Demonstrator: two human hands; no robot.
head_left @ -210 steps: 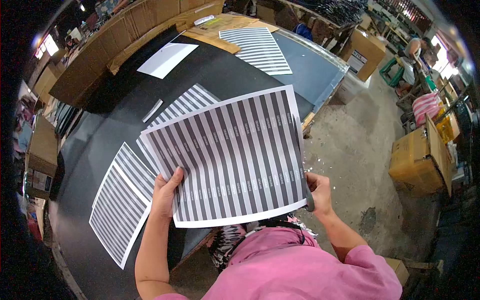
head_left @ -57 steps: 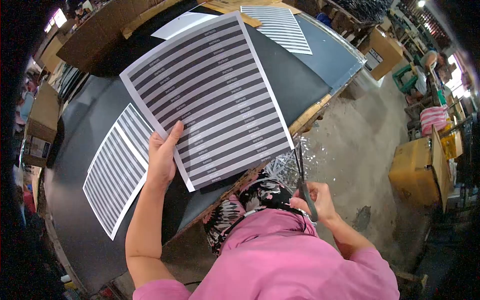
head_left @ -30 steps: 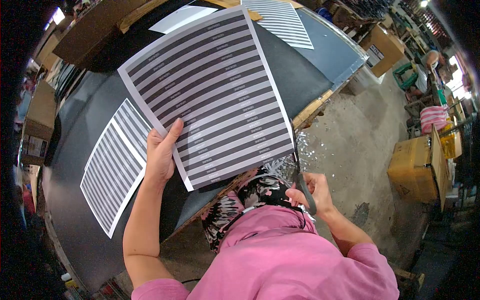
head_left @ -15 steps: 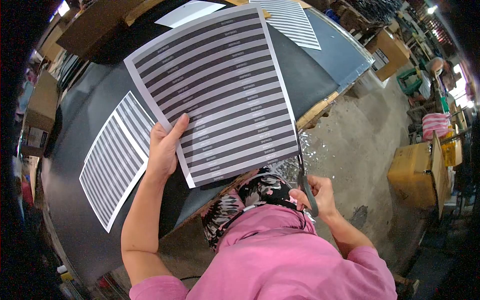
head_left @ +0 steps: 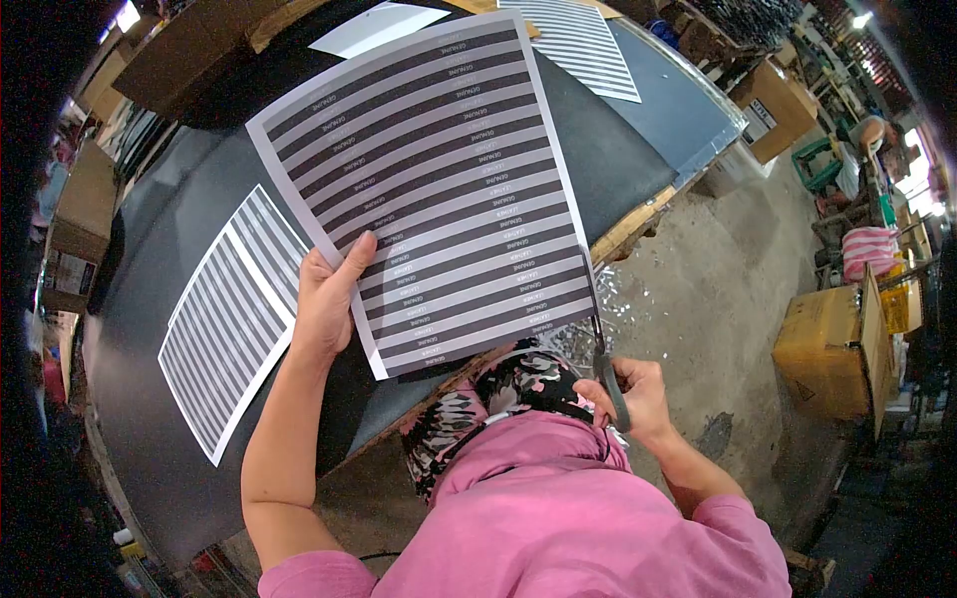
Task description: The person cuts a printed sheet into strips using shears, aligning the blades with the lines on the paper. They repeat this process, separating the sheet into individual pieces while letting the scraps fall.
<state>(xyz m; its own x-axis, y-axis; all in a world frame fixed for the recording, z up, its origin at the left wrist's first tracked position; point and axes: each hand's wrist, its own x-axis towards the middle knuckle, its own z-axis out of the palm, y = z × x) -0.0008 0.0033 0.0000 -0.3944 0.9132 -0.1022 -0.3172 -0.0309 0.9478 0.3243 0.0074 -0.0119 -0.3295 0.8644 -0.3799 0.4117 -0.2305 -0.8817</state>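
Note:
A large sheet of paper [head_left: 429, 189] printed with black and grey stripes and small "GENUINE LEATHER" lettering is tilted up in front of me. My left hand [head_left: 332, 299] pinches its left margin, thumb on the printed face. On the other side, my right hand [head_left: 633, 397] grips the handles of a pair of scissors [head_left: 608, 377]. The blades lie along the sheet's right edge, near its lower right corner. Left of my left forearm, more striped sheets [head_left: 227, 324] rest on the dark table.
The dark table surface [head_left: 189, 214] ends in a wooden edge [head_left: 633, 224]. Another striped sheet [head_left: 578, 45] and a plain white sheet [head_left: 377, 28] lie at the back. White paper scraps [head_left: 623, 299] litter the floor. Cardboard boxes [head_left: 822, 344] stand at the right. A person [head_left: 872, 135] is farther off.
The sheet and my left hand stay almost in place. The scissors have shifted very slightly along the sheet's right edge.

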